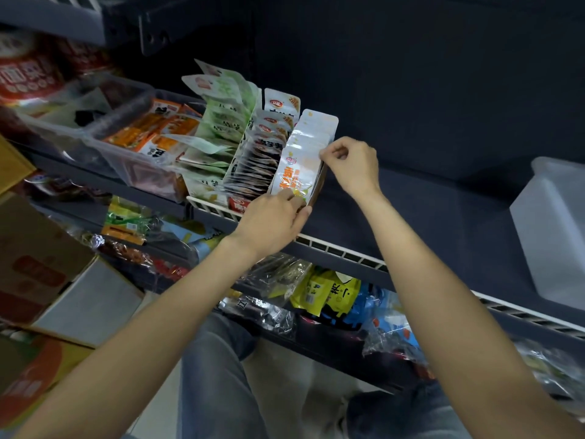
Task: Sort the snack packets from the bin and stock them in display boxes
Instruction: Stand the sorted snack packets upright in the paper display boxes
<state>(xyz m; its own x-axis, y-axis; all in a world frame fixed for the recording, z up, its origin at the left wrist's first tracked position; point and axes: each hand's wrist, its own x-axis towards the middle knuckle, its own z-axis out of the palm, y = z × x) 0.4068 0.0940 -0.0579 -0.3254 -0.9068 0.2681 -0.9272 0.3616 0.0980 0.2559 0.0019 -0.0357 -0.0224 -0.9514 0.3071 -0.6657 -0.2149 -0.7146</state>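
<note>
Gripping glossy flat packets, left hand and right hand curl.

White-and-orange snack packets upright in a row inside shelf-edge display box.

cardboard cartons at left, dark shelf, jeans

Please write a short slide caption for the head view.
Both hands straighten white-and-orange snack packets in a shelf display box.
</note>
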